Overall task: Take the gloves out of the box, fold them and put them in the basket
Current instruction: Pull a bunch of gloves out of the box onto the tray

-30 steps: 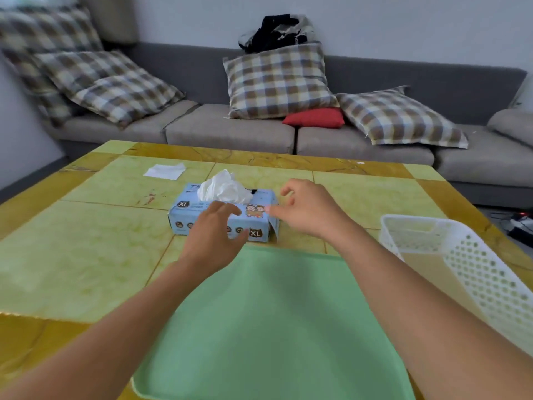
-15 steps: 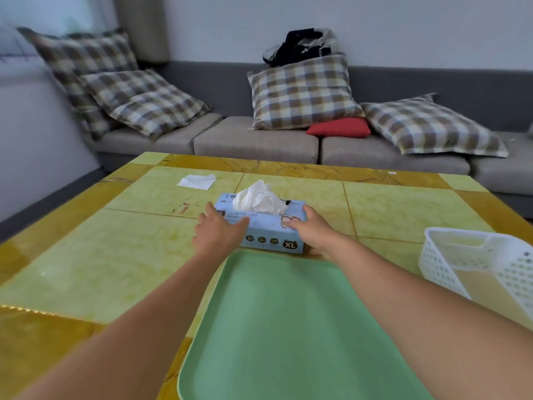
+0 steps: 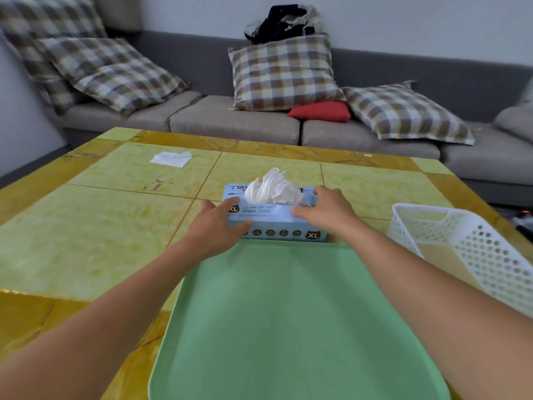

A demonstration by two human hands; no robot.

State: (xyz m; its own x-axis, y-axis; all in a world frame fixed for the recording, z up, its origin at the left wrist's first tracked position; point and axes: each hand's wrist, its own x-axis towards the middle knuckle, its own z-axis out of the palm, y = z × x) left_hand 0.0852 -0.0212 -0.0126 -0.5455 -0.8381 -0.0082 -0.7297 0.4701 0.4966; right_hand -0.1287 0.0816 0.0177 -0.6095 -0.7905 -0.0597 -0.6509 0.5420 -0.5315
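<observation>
**Glove box held at both ends on the tiled counter**

Nearest the camera, a flat pale-green plastic tray (image 3: 288, 327) is laid on the yellow-and-green tiled counter (image 3: 86, 241). To its right, a white perforated plastic basket (image 3: 473, 249) is set just beside the tray's edge.

At the tray's far edge, the light-blue cardboard glove box marked XL (image 3: 277, 223) is placed lengthwise across the view. It is gripped at its left end by the left hand (image 3: 215, 229), with the thumb laid over the top and near edge. Its right end is gripped by the right hand (image 3: 328, 210), fingers curled over the top face. A bunch of white disposable gloves (image 3: 272, 187) is seen sticking up out of the slot in the top of the box, between the two hands.

Farther back on the counter, to the left, a small white sheet (image 3: 171, 159) is laid flat. Beyond the counter, a grey sofa (image 3: 230, 122) is lined with checked cushions (image 3: 282, 73), and a red cushion (image 3: 320, 111) is wedged between two of them.
</observation>
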